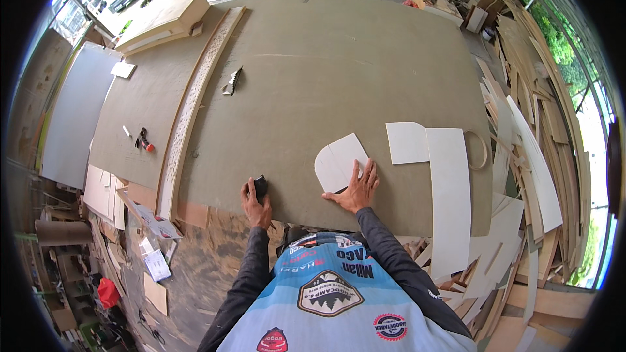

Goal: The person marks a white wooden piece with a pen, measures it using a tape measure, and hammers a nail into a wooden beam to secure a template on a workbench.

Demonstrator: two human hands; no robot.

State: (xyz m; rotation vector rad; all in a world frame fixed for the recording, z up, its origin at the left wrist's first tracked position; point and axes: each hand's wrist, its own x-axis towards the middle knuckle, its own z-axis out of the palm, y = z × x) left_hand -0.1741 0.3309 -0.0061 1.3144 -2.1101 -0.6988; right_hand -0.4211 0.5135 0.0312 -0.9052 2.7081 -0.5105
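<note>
A white board piece [340, 158] with one rounded end lies on the large grey-brown worktop [293, 104], just in front of me. My right hand [357, 190] rests on its near right edge, fingers spread and stretched out. Beside the thumb, a short dark strip shows along the near edge. My left hand [256, 205], at the front edge of the worktop, has its fingers wrapped round a small black blocky object [261, 187]; its exact kind is unclear. The two hands are apart, with the black object left of the white piece.
A smaller white piece [407, 143] and a long white strip [450, 189] lie right, beside a tan ring [479, 150]. Leftward are a long perforated strip [199, 91], a red-black tool [145, 140] and a jagged scrap [232, 82]. Wooden offcuts [535, 111] pile up at right.
</note>
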